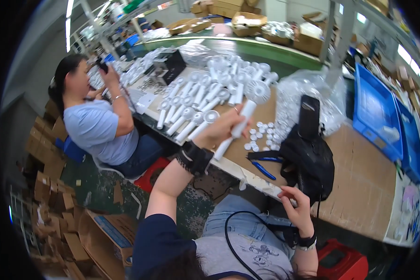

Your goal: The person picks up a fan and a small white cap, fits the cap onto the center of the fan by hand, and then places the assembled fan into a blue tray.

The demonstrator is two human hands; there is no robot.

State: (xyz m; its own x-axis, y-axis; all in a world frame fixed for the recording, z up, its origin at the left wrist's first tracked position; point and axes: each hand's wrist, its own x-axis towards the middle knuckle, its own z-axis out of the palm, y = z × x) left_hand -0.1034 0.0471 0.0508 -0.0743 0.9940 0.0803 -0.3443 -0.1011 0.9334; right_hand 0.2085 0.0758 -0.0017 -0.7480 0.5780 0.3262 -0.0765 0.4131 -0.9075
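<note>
My left hand (221,128) is closed around the handle of a white handheld fan (248,109). The fan is tilted, its round grille head up and to the right, over the table's near edge. My right hand (296,205) is at the table's front edge, thumb and fingers curled in. Something pale shows between them, too small to make out. Several more white handheld fans (205,95) lie in rows on the table beyond my left hand. Small white round caps (261,135) are scattered to the right of the held fan. Blue-handled pliers (264,170) lie near the edge.
A black bag (308,163) with a dark phone-like device (309,116) stands right of the pliers. Behind it is a clear plastic bag (303,93) of small parts. Blue trays (375,114) are at the right. On the left sits a co-worker (102,116); cardboard boxes (107,238) cover the floor.
</note>
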